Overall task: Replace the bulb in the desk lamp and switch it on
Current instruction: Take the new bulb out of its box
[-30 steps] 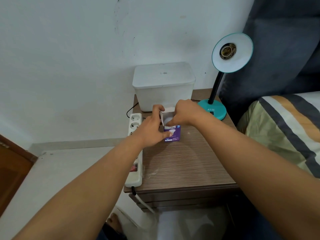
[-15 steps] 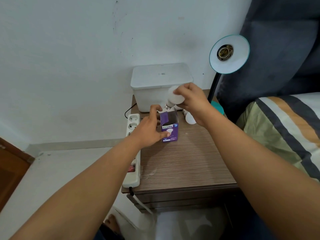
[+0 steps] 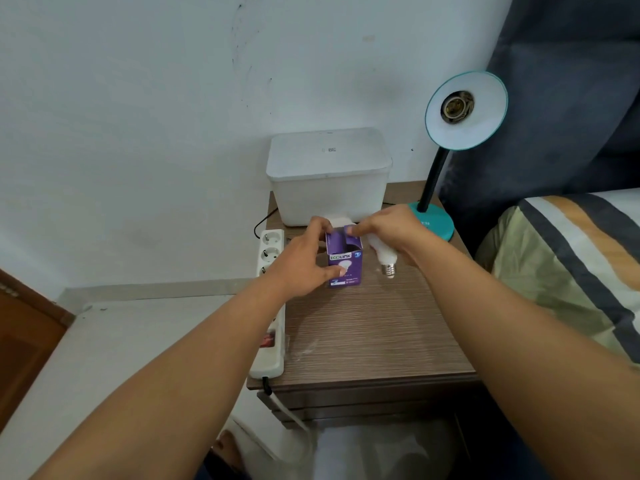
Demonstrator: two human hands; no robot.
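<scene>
A teal desk lamp (image 3: 465, 133) stands at the back right of the nightstand (image 3: 363, 334), its shade tilted toward me and its socket (image 3: 455, 107) holding no bulb. My left hand (image 3: 301, 265) grips an upright purple bulb box (image 3: 346, 270) from the left side. My right hand (image 3: 388, 226) holds a white bulb (image 3: 384, 258) against the palm, screw base pointing toward me, just right of the box. Its fingertips touch the box's top flap. A white flap shows behind the box.
A lidded white plastic container (image 3: 329, 174) sits at the back against the wall. A white power strip (image 3: 272, 258) lies along the nightstand's left edge, cable hanging off the front. A bed with a striped cover (image 3: 571, 254) borders the right side.
My right hand drew the white bulb up out of the box, then came down with it beside the box and put its fingertips on the flap. My left hand stayed on the box.
</scene>
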